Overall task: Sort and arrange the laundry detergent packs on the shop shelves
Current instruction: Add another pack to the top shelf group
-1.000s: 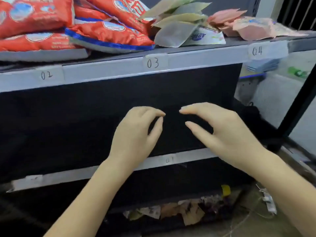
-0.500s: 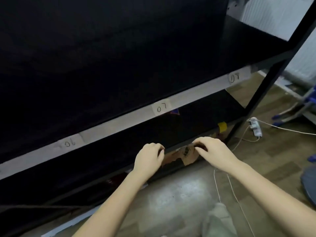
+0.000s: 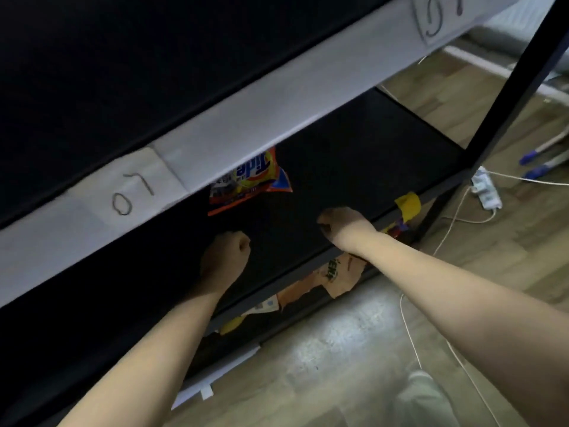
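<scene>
An orange and yellow Tide detergent pack (image 3: 248,180) lies on the dark lower shelf (image 3: 354,155), partly hidden by the white shelf edge strip (image 3: 246,118) marked 07. Both my hands reach into that shelf, below the pack. My left hand (image 3: 226,257) has its fingers curled into a fist and holds nothing that I can see. My right hand (image 3: 343,224) is also curled, knuckles forward, near the shelf's front edge, with nothing visible in it. Neither hand touches the pack.
Torn orange and brown wrappers (image 3: 329,272) and a yellow scrap (image 3: 408,203) hang below the shelf's front edge. A black upright post (image 3: 508,87) stands at the right. A white power strip (image 3: 488,191) and cables lie on the wooden floor.
The view has dropped and closed in on the lower shelf. Both hands moved from in front of the shelf edge into the shelf, and the Tide pack came into sight.
</scene>
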